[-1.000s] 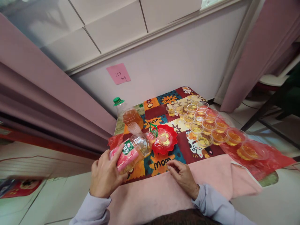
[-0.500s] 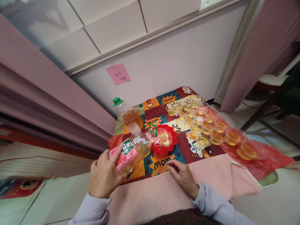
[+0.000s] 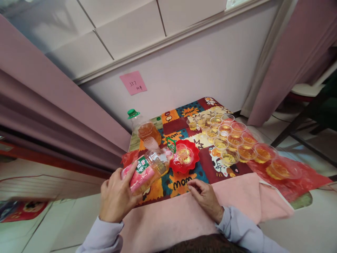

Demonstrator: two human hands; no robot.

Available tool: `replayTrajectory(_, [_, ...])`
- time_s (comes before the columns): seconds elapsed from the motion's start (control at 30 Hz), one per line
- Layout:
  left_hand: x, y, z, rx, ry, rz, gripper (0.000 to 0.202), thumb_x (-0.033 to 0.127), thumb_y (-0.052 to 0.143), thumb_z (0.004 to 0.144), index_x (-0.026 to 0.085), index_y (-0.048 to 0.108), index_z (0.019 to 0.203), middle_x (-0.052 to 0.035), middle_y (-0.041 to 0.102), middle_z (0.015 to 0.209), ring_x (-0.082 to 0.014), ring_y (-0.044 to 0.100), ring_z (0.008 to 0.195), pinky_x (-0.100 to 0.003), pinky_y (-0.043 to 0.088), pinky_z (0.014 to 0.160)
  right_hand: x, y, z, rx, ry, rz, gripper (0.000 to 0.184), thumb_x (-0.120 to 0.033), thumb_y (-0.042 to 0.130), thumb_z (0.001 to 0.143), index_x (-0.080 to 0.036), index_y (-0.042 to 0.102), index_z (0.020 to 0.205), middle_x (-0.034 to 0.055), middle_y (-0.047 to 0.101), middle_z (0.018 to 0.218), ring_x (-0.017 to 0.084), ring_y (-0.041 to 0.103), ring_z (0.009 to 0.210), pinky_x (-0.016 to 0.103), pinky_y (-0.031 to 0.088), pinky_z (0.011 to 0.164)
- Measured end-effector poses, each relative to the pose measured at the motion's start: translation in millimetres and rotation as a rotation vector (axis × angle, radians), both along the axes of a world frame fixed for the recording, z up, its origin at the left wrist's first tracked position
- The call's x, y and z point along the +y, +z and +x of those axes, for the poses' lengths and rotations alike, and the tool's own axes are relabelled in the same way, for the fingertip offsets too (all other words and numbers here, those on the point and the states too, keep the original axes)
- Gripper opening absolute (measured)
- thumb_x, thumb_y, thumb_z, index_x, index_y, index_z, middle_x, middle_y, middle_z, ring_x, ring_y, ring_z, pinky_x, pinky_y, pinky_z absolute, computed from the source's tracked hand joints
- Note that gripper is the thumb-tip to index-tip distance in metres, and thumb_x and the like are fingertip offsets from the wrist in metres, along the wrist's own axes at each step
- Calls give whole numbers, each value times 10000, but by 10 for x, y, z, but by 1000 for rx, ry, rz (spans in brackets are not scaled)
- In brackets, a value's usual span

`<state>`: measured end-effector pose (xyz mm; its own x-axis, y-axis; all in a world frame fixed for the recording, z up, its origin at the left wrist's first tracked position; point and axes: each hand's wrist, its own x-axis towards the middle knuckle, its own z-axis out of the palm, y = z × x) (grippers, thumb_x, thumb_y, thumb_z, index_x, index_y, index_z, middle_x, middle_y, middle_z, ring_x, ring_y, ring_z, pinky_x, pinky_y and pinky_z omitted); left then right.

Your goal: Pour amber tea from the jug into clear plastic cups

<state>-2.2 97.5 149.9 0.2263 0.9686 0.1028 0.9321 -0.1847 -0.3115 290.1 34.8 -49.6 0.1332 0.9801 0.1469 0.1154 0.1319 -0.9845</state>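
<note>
My left hand [image 3: 117, 193] is wrapped round a clear plastic juice bottle [image 3: 142, 173] with a pink label and a green loop handle [image 3: 171, 144] at its neck. The bottle lies tilted, its mouth toward a clear plastic cup [image 3: 181, 151] that stands in a red scalloped dish [image 3: 192, 160]. Amber liquid shows inside the bottle. By the table's near edge, my right hand [image 3: 206, 200] rests on a pink cloth [image 3: 237, 196]. Its fingers are loosely curled with thumb and index tips close together, and no object shows in them.
Rows of clear cups with yellow liquid [image 3: 235, 140] crowd the table's right side, some over red plastic film [image 3: 308, 177]. At the back left stands a large green-capped bottle [image 3: 149, 131], with a clear empty-looking cup [image 3: 150, 143] before it. A small green cap [image 3: 158, 118] lies behind.
The bottle has rolled or tilted very slightly in my left hand, its mouth still by the cup. My right hand keeps its place.
</note>
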Motion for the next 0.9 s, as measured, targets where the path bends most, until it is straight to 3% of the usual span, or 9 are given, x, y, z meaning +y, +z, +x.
replayTrajectory(0.9, [-15, 37, 49, 14, -4, -1, 880, 407, 715, 825, 287, 513, 1673, -192, 582, 1454, -369, 634, 1299, -508, 486, 1056, 5, 10, 5, -10, -1, -6, 206, -353, 639, 997, -229, 802, 980, 56, 857, 911, 206, 807, 772, 267, 608, 676])
